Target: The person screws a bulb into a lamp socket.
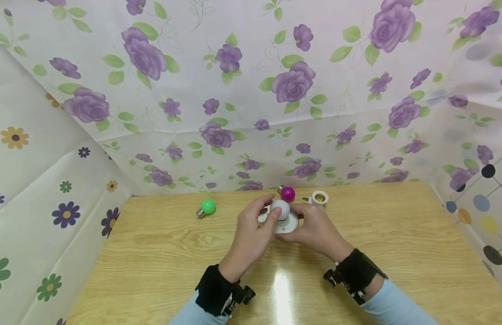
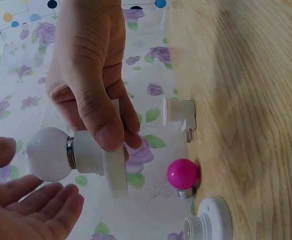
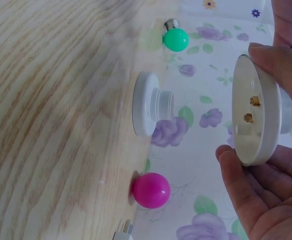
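My right hand (image 1: 316, 228) grips a round white lamp holder (image 3: 258, 115) by its base rim, thumb on one side and fingers on the other. Two brass screws show on the base's hollow underside in the right wrist view. A white bulb (image 2: 48, 154) sits in the holder's socket, a metal band showing between them. Around that bulb hovers my left hand (image 1: 253, 230), its thumb (image 2: 1, 151) beside the glass and its loosely bent fingers (image 2: 56, 205) below, apart from it in the left wrist view.
On the wooden table (image 1: 161, 262) lie a green bulb (image 1: 208, 206) at left and a magenta bulb (image 1: 288, 194) behind my hands. A second white lamp holder (image 3: 146, 105) stands near the magenta bulb. To the right is a white plug-in socket (image 1: 319, 197). Flowered cloth (image 1: 251, 90) hangs behind.
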A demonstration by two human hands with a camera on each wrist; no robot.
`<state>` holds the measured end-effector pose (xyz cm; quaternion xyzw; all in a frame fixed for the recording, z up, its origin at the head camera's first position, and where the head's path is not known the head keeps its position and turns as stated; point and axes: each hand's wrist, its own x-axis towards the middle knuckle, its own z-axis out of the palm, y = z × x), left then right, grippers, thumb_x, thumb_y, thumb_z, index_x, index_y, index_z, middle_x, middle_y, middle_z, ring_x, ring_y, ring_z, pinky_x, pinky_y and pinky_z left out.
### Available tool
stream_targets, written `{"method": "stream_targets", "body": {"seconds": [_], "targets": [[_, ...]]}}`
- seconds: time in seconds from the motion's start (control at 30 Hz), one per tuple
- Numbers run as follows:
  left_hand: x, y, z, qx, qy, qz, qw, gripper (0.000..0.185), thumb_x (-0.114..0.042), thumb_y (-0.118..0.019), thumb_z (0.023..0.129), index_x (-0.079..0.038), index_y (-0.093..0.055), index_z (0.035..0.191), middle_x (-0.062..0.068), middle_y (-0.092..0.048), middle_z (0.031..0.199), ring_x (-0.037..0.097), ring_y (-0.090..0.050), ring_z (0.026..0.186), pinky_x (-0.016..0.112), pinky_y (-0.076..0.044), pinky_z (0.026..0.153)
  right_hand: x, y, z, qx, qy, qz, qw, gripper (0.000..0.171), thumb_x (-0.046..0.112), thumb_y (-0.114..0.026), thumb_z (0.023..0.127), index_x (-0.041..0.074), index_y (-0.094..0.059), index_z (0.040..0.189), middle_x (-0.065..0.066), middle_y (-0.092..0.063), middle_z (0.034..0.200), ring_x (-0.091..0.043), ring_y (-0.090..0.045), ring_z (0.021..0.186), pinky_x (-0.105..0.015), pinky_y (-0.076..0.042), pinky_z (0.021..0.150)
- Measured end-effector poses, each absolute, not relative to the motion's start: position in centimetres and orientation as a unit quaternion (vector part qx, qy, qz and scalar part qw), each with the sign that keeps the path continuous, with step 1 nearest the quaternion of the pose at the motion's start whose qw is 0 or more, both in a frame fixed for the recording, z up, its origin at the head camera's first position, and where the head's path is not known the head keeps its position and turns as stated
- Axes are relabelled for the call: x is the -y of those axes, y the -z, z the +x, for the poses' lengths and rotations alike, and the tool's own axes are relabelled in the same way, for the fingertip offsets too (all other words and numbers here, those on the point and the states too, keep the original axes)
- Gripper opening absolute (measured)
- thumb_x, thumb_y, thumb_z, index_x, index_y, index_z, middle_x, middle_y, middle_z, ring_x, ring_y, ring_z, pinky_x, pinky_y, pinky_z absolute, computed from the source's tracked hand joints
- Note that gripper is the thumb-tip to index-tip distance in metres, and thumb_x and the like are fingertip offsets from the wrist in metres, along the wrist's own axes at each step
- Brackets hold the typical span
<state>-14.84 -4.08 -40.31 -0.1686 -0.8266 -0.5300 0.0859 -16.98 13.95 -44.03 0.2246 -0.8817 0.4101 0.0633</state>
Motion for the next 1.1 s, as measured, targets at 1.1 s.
{"method": "stream_targets", "body": {"seconds": [1.1], "targets": [[3.9,40.24,-14.45,0.838,0.518,-0.15,0.086,0.03,-0.031,-0.051,0.097,-0.016,-0.059,0.121,-0.003,-0.059,0.108,0.015,-0.056,0.088,0.022,-0.053,0.066,-13.95,43.83,-16.83,0.879,-0.409,0.233,0.069,0.058,0.047,-0.082,0.065,0.024,-0.064,0.115,0.011,-0.066,0.107,-0.004,-0.063,0.097,-0.021,-0.055,0.079]]}}
